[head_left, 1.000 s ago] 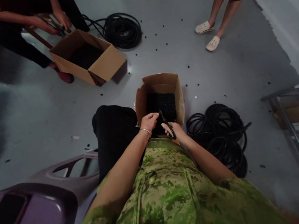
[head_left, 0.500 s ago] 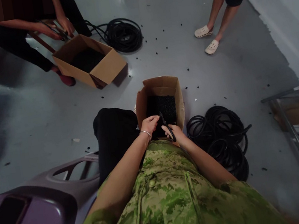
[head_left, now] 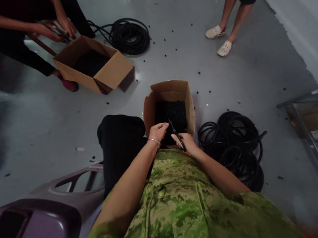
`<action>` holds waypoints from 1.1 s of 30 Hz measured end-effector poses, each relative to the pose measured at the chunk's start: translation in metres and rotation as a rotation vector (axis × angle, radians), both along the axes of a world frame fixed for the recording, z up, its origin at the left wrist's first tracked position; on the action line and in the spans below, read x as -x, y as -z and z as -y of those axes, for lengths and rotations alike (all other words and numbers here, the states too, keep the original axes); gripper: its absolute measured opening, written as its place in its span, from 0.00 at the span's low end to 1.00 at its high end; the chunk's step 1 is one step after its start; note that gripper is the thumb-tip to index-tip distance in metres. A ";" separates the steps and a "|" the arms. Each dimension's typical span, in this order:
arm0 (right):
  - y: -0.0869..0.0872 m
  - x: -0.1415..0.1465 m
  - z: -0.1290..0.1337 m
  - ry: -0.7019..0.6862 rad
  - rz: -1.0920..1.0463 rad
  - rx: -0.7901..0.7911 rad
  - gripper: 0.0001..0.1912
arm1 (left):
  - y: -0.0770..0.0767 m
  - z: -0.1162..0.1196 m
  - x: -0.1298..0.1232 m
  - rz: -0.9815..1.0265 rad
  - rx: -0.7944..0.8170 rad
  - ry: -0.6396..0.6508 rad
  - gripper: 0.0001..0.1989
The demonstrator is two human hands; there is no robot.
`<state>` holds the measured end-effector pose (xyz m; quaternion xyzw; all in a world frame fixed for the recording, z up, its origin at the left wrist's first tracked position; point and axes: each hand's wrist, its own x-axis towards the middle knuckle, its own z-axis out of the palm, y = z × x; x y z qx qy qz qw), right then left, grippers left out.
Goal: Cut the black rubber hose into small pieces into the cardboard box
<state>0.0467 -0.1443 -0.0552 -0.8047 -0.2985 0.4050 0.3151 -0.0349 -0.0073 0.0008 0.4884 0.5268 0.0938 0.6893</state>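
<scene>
My right hand (head_left: 188, 141) is closed around the handles of black-handled scissors (head_left: 176, 134), whose blades point away from me toward the fingertips of my other hand. My left hand (head_left: 159, 131), with a bracelet at the wrist, has thumb and fingers pinched together beside the blade tips. What those fingers hold, if anything, is too small and dark to make out. Both hands are over the near side of an open cardboard box (head_left: 189, 108). Inside it lie many small black pieces (head_left: 176, 111).
Black tubing (head_left: 231, 139) lies coiled on the floor to my right. Opposite sits a person (head_left: 67, 25) with hands over another cardboard box (head_left: 115, 70), near a second black coil (head_left: 130, 37). Another person's legs (head_left: 228, 15) stand at upper right. A purple stool (head_left: 49, 237) is at left.
The view has shifted very slightly. My hands and the scissors keep almost the same place over the box; the blades' small movement, if any, is hard to see.
</scene>
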 end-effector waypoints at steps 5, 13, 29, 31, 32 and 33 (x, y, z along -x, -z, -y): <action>-0.011 0.010 0.003 0.012 0.242 0.009 0.28 | -0.001 0.000 0.000 0.025 0.048 0.001 0.15; -0.015 0.010 0.003 0.046 0.263 -0.001 0.30 | 0.000 -0.001 0.000 0.106 0.109 -0.009 0.13; -0.004 0.011 0.010 0.000 0.328 0.005 0.33 | 0.009 -0.002 -0.001 0.010 0.066 0.043 0.09; -0.003 0.011 0.009 0.004 0.328 0.014 0.33 | 0.009 -0.003 -0.002 -0.005 0.064 0.039 0.08; -0.002 0.011 0.009 0.011 0.328 0.016 0.33 | 0.009 -0.003 -0.002 -0.007 0.065 0.038 0.08; -0.001 0.011 0.009 0.021 0.326 0.016 0.34 | 0.009 -0.003 -0.002 -0.007 0.068 0.037 0.08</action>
